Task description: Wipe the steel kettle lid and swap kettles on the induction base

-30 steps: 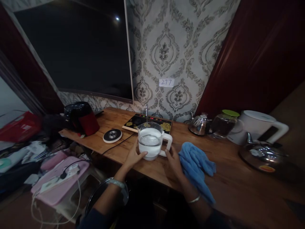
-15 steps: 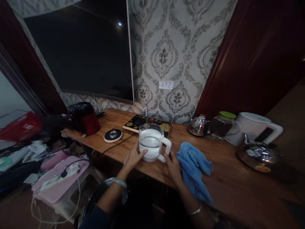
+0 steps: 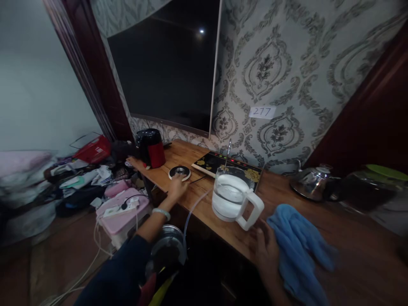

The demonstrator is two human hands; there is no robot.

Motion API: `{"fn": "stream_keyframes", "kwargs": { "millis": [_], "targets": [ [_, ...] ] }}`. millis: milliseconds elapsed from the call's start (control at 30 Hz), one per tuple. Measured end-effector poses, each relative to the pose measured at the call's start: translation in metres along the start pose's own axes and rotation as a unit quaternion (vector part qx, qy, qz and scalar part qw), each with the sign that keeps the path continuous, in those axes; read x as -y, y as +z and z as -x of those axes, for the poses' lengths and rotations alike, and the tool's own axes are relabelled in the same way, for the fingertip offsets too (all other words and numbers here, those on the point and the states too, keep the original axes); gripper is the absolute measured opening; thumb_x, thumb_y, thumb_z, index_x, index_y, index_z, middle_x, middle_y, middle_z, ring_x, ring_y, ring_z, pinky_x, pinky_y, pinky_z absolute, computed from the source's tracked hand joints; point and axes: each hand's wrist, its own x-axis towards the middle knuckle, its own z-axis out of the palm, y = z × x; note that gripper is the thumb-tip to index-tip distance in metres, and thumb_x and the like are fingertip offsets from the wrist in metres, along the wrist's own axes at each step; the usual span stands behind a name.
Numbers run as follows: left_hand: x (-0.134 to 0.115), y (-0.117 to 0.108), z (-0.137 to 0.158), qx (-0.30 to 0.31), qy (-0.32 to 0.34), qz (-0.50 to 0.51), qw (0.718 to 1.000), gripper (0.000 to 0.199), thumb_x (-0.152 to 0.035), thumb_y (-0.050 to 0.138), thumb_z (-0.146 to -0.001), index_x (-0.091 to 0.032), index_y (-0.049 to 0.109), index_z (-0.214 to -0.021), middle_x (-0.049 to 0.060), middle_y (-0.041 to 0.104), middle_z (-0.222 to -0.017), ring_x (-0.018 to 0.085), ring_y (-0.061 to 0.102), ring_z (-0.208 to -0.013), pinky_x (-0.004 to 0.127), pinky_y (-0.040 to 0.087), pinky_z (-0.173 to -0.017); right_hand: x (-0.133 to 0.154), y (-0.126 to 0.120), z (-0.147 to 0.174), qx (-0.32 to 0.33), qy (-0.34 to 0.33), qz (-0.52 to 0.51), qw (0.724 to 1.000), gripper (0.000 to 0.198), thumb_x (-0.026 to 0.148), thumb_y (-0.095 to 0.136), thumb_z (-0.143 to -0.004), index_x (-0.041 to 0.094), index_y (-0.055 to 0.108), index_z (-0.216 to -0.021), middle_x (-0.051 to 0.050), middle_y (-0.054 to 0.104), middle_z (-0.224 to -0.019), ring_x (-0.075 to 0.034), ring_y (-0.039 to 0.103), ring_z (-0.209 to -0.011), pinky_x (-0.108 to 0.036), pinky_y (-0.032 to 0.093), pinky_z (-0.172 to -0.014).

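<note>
Right now, a clear jug (image 3: 230, 202) stands upright on the wood bench (image 3: 199, 210), near the front edge. It has what looks like water in it, and its white handle (image 3: 255, 208) points to four o'clock. Neither hand is on the jug.

The left hand (image 3: 177, 187) is over at nine o'clock from the jug. Its fingers reach over the near edge of a round black lid (image 3: 179, 171) with a pale rim. I cannot tell if they are pinching it.

The right hand (image 3: 267, 248) is at five o'clock, just below the handle. Its fingers look a bit apart and hold nothing, but they are blurry.

A crumpled blue cloth (image 3: 296, 244) lies at four o'clock, just beside that hand. At twelve o'clock, behind the jug, is a flat black stove (image 3: 207, 162) with gold flowers. A shiny kettle (image 3: 314, 185) sits near two o'clock.
</note>
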Motion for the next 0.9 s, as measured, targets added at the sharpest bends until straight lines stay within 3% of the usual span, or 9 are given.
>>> {"fn": "stream_keyframes", "kwargs": {
  "millis": [167,433,700,833,900],
  "targets": [
    [0.02,-0.017,-0.041,0.004,-0.036,-0.145,0.989,0.045,-0.03,0.066,-0.084,-0.012,0.066,-0.124,0.02,0.062,-0.127,0.035,0.054,-0.123,0.045,0.044,-0.105,-0.006,0.001,0.001,0.004,0.002,0.023,1.0,0.052,0.057,0.051,-0.086,0.017,0.062,-0.118,-0.015,0.067,-0.123,-0.034,0.062,-0.114,-0.052,0.044,-0.103],
    [0.026,-0.008,-0.083,0.109,-0.045,-0.244,0.963,0.041,-0.039,0.064,-0.085,-0.011,0.072,-0.113,0.021,0.066,-0.123,0.035,0.057,-0.12,0.042,0.047,-0.097,-0.008,0.001,0.005,0.012,-0.01,0.06,0.998,0.05,0.057,0.051,-0.087,0.017,0.063,-0.115,-0.015,0.067,-0.12,-0.033,0.061,-0.113,-0.05,0.044,-0.1],
    [0.035,-0.008,-0.099,0.152,-0.044,-0.212,0.964,0.032,-0.028,0.066,-0.083,-0.014,0.072,-0.112,0.016,0.068,-0.122,0.028,0.063,-0.114,0.032,0.047,-0.096,-0.009,0.0,0.007,0.019,-0.012,0.068,0.997,0.048,0.055,0.05,-0.089,0.017,0.063,-0.116,-0.014,0.068,-0.118,-0.032,0.061,-0.111,-0.049,0.045,-0.098],
    [0.037,-0.013,-0.102,0.132,-0.063,-0.154,0.977,0.035,-0.028,0.077,-0.078,-0.016,0.071,-0.111,0.014,0.068,-0.12,0.031,0.062,-0.116,0.04,0.049,-0.099,-0.006,0.0,0.007,0.023,-0.024,0.069,0.997,0.047,0.055,0.05,-0.09,0.018,0.063,-0.117,-0.014,0.068,-0.12,-0.032,0.061,-0.113,-0.048,0.045,-0.098],
    [0.041,-0.019,-0.1,0.1,-0.08,-0.116,0.985,0.037,-0.033,0.075,-0.085,-0.016,0.067,-0.117,0.012,0.066,-0.123,0.029,0.062,-0.115,0.046,0.051,-0.099,-0.004,0.0,0.006,0.023,-0.02,0.064,0.997,0.048,0.054,0.051,-0.089,0.018,0.063,-0.117,-0.014,0.068,-0.121,-0.033,0.061,-0.113,-0.048,0.045,-0.098]
  ]
}}
